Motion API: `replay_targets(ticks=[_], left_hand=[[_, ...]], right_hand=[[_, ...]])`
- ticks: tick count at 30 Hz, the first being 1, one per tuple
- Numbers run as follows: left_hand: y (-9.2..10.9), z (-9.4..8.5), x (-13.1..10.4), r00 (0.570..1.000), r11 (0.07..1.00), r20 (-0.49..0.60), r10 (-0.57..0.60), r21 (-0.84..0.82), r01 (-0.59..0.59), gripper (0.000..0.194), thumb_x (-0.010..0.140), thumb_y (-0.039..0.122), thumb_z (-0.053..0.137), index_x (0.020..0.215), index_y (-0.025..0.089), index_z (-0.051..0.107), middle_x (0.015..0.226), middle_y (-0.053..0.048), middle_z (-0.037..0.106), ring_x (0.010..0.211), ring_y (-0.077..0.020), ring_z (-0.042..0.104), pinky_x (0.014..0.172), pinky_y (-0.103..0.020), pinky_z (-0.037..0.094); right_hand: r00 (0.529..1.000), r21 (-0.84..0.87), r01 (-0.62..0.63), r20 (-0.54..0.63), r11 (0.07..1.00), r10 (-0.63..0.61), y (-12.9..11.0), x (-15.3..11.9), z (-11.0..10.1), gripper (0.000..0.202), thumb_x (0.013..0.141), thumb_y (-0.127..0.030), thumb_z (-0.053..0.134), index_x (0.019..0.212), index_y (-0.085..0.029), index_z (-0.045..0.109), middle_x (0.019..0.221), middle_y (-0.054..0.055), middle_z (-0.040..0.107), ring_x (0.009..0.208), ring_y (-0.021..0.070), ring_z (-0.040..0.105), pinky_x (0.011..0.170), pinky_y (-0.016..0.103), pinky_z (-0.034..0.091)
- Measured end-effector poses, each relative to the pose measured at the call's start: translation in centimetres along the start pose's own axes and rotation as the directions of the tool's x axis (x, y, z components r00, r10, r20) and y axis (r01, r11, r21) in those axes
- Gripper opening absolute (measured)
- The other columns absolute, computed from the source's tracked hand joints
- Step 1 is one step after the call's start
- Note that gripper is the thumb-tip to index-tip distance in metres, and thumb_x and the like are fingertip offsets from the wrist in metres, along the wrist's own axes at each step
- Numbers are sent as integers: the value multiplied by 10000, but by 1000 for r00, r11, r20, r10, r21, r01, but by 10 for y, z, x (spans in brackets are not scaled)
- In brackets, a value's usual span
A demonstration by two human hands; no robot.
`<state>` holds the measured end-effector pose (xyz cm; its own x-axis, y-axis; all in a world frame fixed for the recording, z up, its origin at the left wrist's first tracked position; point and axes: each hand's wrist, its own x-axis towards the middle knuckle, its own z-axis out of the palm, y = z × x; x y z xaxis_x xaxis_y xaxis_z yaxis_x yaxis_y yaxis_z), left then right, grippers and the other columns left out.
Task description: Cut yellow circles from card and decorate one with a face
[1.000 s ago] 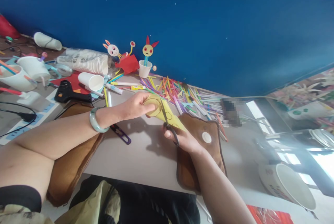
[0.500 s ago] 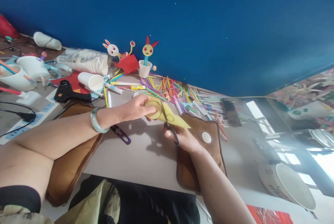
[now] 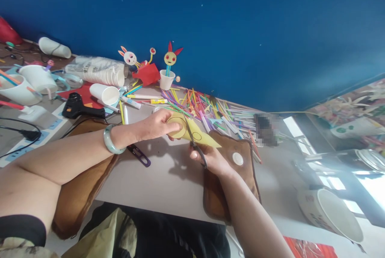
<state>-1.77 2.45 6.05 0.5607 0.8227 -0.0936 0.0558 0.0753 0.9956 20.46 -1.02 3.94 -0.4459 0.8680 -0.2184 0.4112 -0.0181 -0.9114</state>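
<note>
My left hand (image 3: pixel 161 125) pinches the left end of a piece of yellow paper (image 3: pixel 207 139), thumb on top. Circles are drawn on the paper: a large one by my left fingertips and a small one further right. My right hand (image 3: pixel 212 160) is closed round the handles of dark scissors (image 3: pixel 194 138). The scissor blades point up and away, lying across the paper between the two circles. Under the paper, the white tabletop (image 3: pixel 156 186) carries the shadow of both hands. A purple cutter knife (image 3: pixel 140 156) lies below my left wrist.
Brown cushions (image 3: pixel 231 170) lie under both forearms. Behind the hands are scattered coloured pipe cleaners (image 3: pixel 192 99), a black glue gun (image 3: pixel 80 105), paper cups (image 3: pixel 104 93) and a rabbit-eared figure in a cup (image 3: pixel 167 78). A white bowl (image 3: pixel 339 214) stands at right, before the blue wall (image 3: pixel 210 29).
Almost nothing differs. The paper's right tip has shifted very slightly to the right; both hands keep their hold in nearly the same place.
</note>
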Motion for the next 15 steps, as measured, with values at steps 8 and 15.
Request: replay_targets(ticks=[8, 15], left_hand=[[1, -1, -1, 999, 999, 12, 31, -7, -31, 141, 807, 246, 565, 817, 115, 617, 773, -51, 675, 683, -119, 623, 621, -234, 521], [2, -1, -2, 999, 999, 8, 40, 2, -40, 131, 809, 243, 570, 808, 118, 609, 779, -51, 680, 694, -121, 630, 622, -227, 520]], right_hand=[[1000, -5, 14, -4, 1000, -14, 1, 0, 0, 625, 591, -798, 668, 699, -196, 543, 684, 5, 512, 653, 160, 473, 631, 306, 429], [1000, -14, 24, -14, 1000, -24, 4, 0, -1, 636, 584, -808, 666, 696, -195, 541, 686, 10, 504, 665, 167, 478, 624, 306, 427]])
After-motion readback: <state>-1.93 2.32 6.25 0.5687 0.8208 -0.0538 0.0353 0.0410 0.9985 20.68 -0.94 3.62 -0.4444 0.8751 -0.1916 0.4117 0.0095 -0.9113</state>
